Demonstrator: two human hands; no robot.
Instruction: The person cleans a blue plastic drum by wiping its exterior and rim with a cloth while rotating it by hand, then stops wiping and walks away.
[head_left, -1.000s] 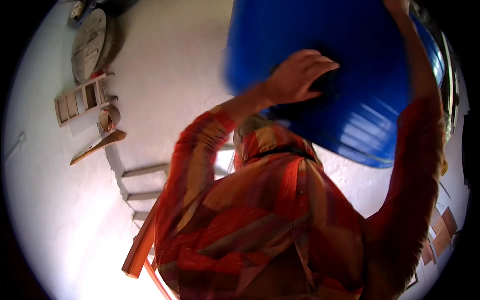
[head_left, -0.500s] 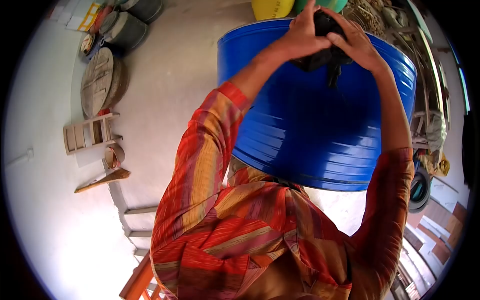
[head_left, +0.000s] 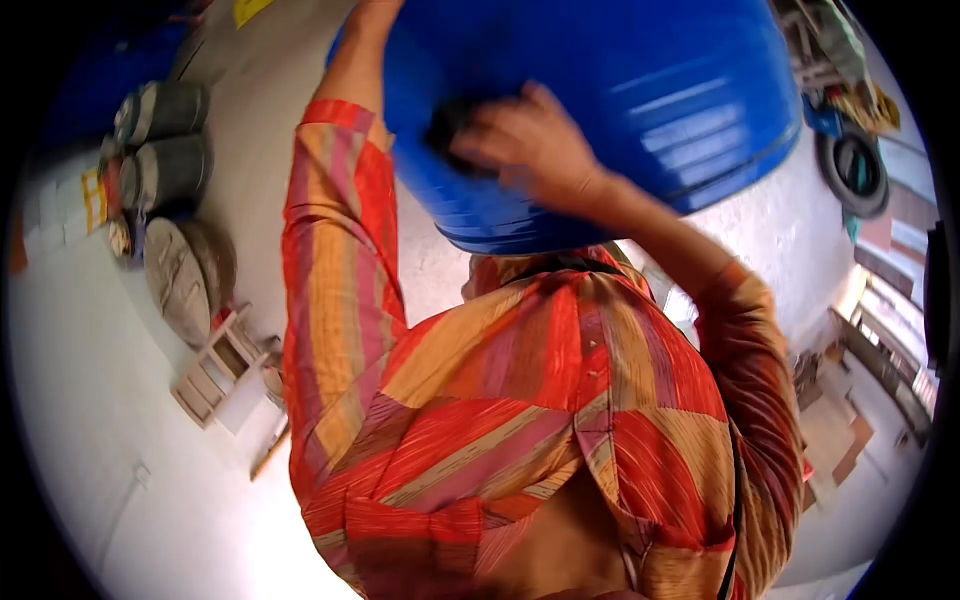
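Note:
A large, glossy blue drum fills the top middle of the head view, in front of my body. My right hand, smeared by motion, presses a crumpled black cloth against the drum's side. Its fingers curl over the cloth, which they partly hide. My left hand is cut off by the top edge beside the drum's left side. Only the part near the wrist shows, and its fingers are out of sight.
Dark containers and a round wooden lid stand along the left wall, near a small wooden rack. A black tyre lies at the right. Cut boards rest at the lower right.
My hands have parted: the right moved down and left over the drum with the black cloth, the left up and left. The view has turned, and the drum sits higher in it.

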